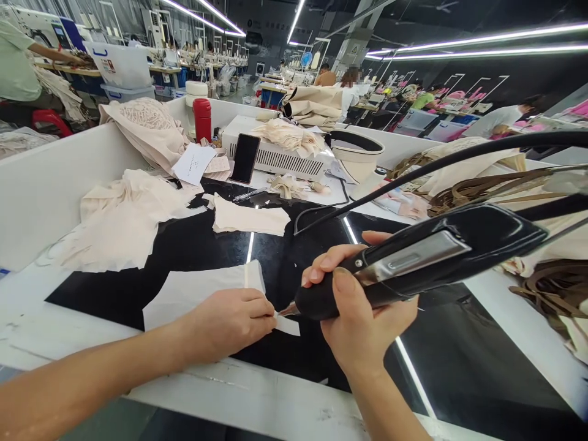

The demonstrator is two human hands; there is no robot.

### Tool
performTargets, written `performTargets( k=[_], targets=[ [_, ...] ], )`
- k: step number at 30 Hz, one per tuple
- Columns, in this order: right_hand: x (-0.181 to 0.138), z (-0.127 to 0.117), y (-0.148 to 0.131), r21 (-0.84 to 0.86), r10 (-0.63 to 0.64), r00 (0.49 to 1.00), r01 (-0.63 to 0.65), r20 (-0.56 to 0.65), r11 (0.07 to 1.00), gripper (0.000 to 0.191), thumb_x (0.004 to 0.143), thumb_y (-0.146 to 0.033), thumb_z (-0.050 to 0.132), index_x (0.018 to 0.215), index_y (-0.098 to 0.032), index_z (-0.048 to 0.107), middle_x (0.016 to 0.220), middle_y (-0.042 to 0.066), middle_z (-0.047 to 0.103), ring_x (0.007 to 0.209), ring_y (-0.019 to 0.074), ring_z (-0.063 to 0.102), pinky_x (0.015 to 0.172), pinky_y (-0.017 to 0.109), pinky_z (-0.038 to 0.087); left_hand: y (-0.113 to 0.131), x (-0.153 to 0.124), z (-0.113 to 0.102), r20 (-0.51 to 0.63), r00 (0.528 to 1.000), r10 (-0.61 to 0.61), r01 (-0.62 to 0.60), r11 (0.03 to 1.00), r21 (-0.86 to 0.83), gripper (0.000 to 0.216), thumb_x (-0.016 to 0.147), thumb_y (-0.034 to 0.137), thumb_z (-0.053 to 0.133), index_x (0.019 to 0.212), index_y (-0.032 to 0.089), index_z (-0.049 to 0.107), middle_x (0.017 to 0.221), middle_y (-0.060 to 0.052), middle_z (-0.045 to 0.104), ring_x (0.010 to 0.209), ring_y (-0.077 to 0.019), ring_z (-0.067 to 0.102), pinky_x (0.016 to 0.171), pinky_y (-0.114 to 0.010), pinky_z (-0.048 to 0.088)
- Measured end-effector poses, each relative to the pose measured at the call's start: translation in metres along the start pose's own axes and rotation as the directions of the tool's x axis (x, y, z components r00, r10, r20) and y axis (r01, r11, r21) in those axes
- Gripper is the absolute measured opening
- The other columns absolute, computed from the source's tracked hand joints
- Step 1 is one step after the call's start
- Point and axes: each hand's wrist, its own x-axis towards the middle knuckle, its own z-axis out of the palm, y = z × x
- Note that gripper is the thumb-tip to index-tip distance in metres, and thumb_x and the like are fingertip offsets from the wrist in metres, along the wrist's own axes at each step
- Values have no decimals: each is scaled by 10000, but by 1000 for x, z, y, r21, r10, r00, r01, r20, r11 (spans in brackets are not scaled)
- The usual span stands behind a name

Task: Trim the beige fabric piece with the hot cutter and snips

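Observation:
My right hand (362,312) is wrapped round a black corded hand tool (413,260) with a silver lever along its side. The tool's narrow metal tip (289,310) points left and reaches my left fingertips. My left hand (229,324) is closed, thumb and fingers pinched at the right edge of a white fabric piece (184,294). That piece lies on the black glossy work surface (275,269), partly covered by my left hand. A thin pale strip crosses it near its right end, and a white corner shows below the tip. What sits exactly between my left fingertips is hidden.
Beige cut pieces (250,218) are stacked behind my hands, and a beige fabric heap (124,214) lies left. Further back stand a phone (245,158), a slotted white box (275,160) and a red flask (202,119). The tool's cable (459,153) arcs right, above brown straps (546,288).

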Motion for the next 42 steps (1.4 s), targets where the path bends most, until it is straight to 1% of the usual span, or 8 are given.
performTargets(
  k=[5, 8, 17, 22, 28, 34, 39, 42],
  targets=[
    [0, -9, -5, -9, -25, 999, 25, -28, 1000, 395, 887, -344, 879, 1188, -316, 624, 805, -61, 663, 579, 168, 657, 535, 342, 574, 1, 1, -3, 3, 1000, -3, 3, 1000, 10, 176, 1094, 80, 562, 1021, 138, 711, 998, -55, 749, 947, -170, 711, 882, -277, 622],
    [-1, -12, -5, -8, -24, 999, 24, -34, 1000, 401, 875, -341, 892, 1182, -318, 636, 802, -55, 676, 577, 172, 657, 531, 349, 573, 1, 2, -4, -2, 1000, 9, -9, 1000, 20, 213, 1097, 62, 528, 1016, 130, 713, 992, -59, 746, 931, -169, 711, 916, -283, 618],
    [-2, -8, -9, 48, -1, 999, 4, -54, 999, 386, 862, -331, 902, 1157, -315, 653, 783, -56, 680, 563, 161, 651, 495, 312, 549, 1, 2, -6, -20, 1000, 12, -13, 1000, -12, 209, 1100, 65, 520, 1023, 117, 708, 1000, -65, 751, 937, -185, 709, 886, -295, 612],
    [-7, -5, -10, 101, -9, 1000, 8, 9, 995, 373, 883, -317, 895, 1179, -322, 669, 802, -40, 692, 588, 166, 655, 496, 313, 559, 0, 1, -4, -21, 1000, 21, -22, 999, -35, 175, 1103, 75, 539, 1057, 118, 703, 997, -57, 755, 966, -181, 710, 908, -288, 610],
    [-10, -2, -5, 137, -26, 999, 19, 47, 990, 398, 877, -318, 902, 1198, -303, 667, 819, -37, 695, 593, 159, 666, 485, 291, 567, -1, 0, -2, 38, 999, -4, 6, 999, -42, 172, 1101, 68, 543, 1084, 132, 701, 1003, -62, 751, 975, -180, 727, 884, -285, 615],
    [-9, -2, -8, 122, -7, 999, 2, 45, 993, 357, 892, -284, 884, 1185, -306, 681, 799, -45, 700, 588, 150, 670, 513, 290, 594, -2, 1, -1, 14, 1000, -2, 2, 999, -40, 175, 1104, 77, 544, 1045, 131, 700, 1011, -62, 750, 986, -183, 724, 898, -285, 609],
    [-8, -11, -12, 88, -39, 999, 41, -17, 995, 372, 861, -308, 912, 1164, -297, 696, 775, -33, 686, 574, 165, 660, 466, 300, 576, 0, 4, -6, 10, 1000, 6, -6, 1000, -17, 193, 1093, 60, 542, 998, 126, 696, 969, -50, 735, 926, -176, 698, 869, -281, 591],
    [-8, -14, -12, 80, -47, 999, 48, -15, 996, 384, 855, -299, 918, 1170, -292, 698, 781, -33, 688, 581, 160, 662, 479, 301, 591, 0, 4, -7, 8, 1000, 5, -5, 1000, -7, 220, 1100, 55, 516, 997, 126, 697, 969, -47, 736, 927, -175, 692, 874, -285, 589]
  ],
)
